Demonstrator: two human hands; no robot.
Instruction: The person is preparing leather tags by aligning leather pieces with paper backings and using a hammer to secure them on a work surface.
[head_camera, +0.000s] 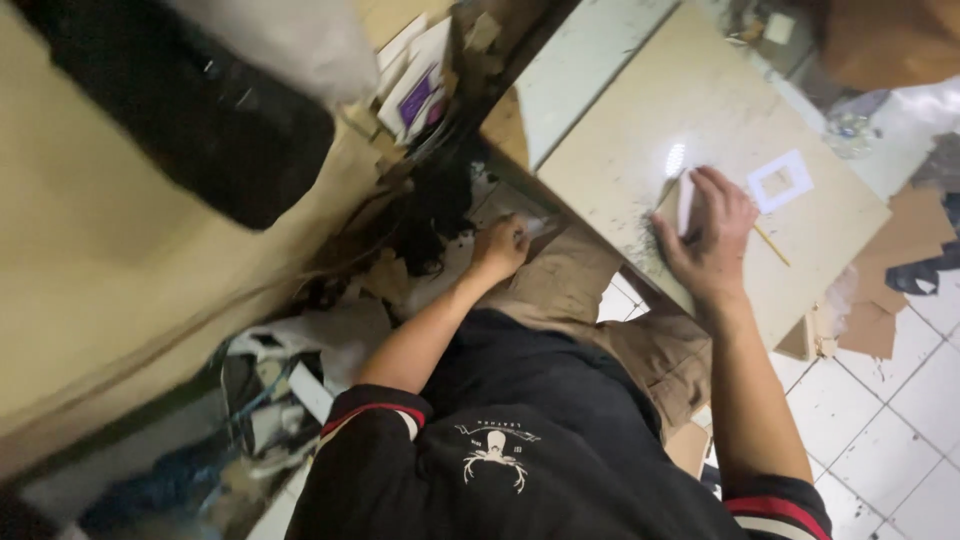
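A small white piece (686, 203) is grasped by the right hand (712, 235) and pressed flat on the beige tabletop (640, 120), near a white square frame (780, 182). The left hand (500, 247) is clenched around a small pale object (533, 227) beside the table's edge.

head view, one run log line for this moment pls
left hand: pinching small white piece | right hand: pressing pale flat piece on board | white frame cutout: lying apart

1. Only 1 view, from the person's head, looking steeply down over the black shirt (520, 440) and knees.
2. It sits close, tilted, with the tan board (640, 120) far right and the tiled floor (880, 400) near right.
3. No 2nd view overlaps it.
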